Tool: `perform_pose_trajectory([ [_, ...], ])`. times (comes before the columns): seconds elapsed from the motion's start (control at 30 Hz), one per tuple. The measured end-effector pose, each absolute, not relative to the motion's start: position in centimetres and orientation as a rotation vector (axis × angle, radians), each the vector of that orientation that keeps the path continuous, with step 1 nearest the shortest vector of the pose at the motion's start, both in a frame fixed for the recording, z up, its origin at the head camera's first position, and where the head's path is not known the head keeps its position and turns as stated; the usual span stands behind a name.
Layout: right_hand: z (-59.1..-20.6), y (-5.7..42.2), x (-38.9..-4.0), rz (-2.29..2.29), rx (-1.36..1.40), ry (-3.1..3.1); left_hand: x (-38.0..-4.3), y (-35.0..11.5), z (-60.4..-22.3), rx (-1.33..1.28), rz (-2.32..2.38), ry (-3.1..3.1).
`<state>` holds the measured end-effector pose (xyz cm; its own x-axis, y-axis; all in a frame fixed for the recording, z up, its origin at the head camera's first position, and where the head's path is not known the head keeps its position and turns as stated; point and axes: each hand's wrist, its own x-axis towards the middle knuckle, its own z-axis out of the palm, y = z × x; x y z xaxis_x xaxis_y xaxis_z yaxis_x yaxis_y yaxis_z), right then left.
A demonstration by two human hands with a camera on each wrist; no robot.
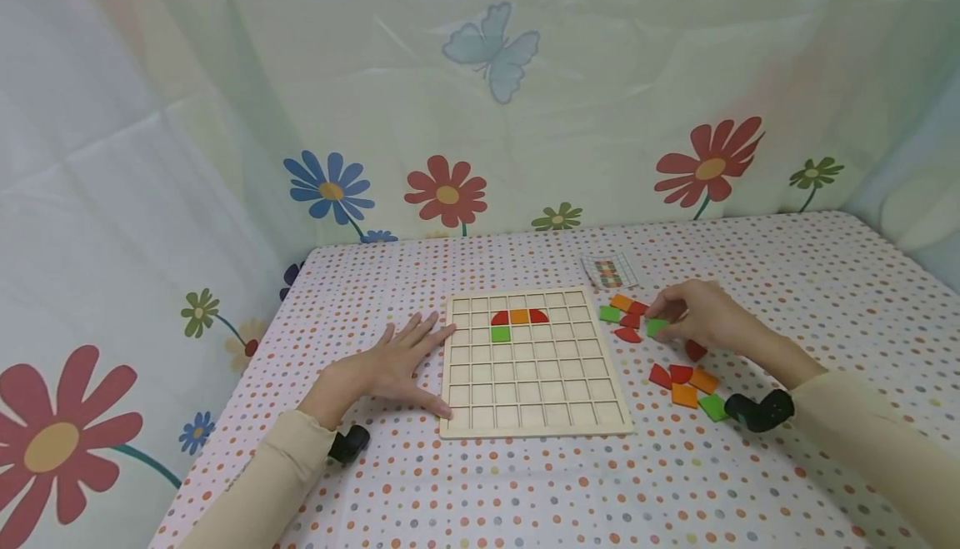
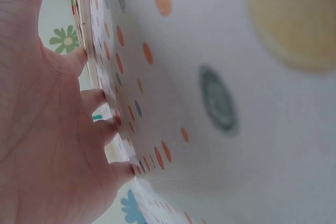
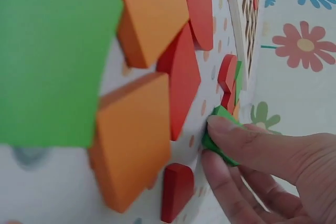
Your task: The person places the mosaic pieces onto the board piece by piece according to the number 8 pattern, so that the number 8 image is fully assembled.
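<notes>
A wooden grid board (image 1: pixel 525 374) lies on the table. Four squares hold pieces: a red quarter-round on each side of an orange square (image 1: pixel 519 316), with a green square (image 1: pixel 501 334) below the left one. My left hand (image 1: pixel 390 366) rests at the board's left edge, fingers spread, thumb and a fingertip touching the rim. To the right of the board, my right hand (image 1: pixel 701 316) pinches a green square tile (image 3: pixel 223 129) between thumb and fingers, close over the tabletop. Beside it lies a loose group of red, orange and green pieces.
A small pattern card (image 1: pixel 609 271) lies behind the loose pieces. Nearer the front right is a second cluster with an orange tile (image 1: pixel 684 396) and a green tile (image 1: pixel 713 406). A red piece (image 1: pixel 696 351) sits below my right hand. The dotted cloth (image 1: pixel 555 491) covers the table.
</notes>
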<state>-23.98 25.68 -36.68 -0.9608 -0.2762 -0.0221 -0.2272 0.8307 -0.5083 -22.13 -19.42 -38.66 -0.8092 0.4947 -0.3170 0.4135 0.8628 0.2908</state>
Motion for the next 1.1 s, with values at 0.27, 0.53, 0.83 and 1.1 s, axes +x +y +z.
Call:
perform_pose_trajectory([
  [0.27,-37.0,26.0,-23.9,-0.879,-0.521,2.949,-22.2,-19.7,-38.6,0.669,0.295,2.648],
  [0.53,-35.7,23.4,-23.9,-1.003,-0.709,2.905,-22.3,-19.8,-38.8,0.65,0.291,2.649],
  [0.83,-35.6,18.5,-24.4,-1.08,-0.89,2.788,-22.2,-19.6,-38.8,0.663,0.298,2.642],
  [1.1,-36.3,15.8,-25.6,-1.096,-0.967,2.706,-22.3,-19.4,-38.7,0.676,0.298,2.642],
])
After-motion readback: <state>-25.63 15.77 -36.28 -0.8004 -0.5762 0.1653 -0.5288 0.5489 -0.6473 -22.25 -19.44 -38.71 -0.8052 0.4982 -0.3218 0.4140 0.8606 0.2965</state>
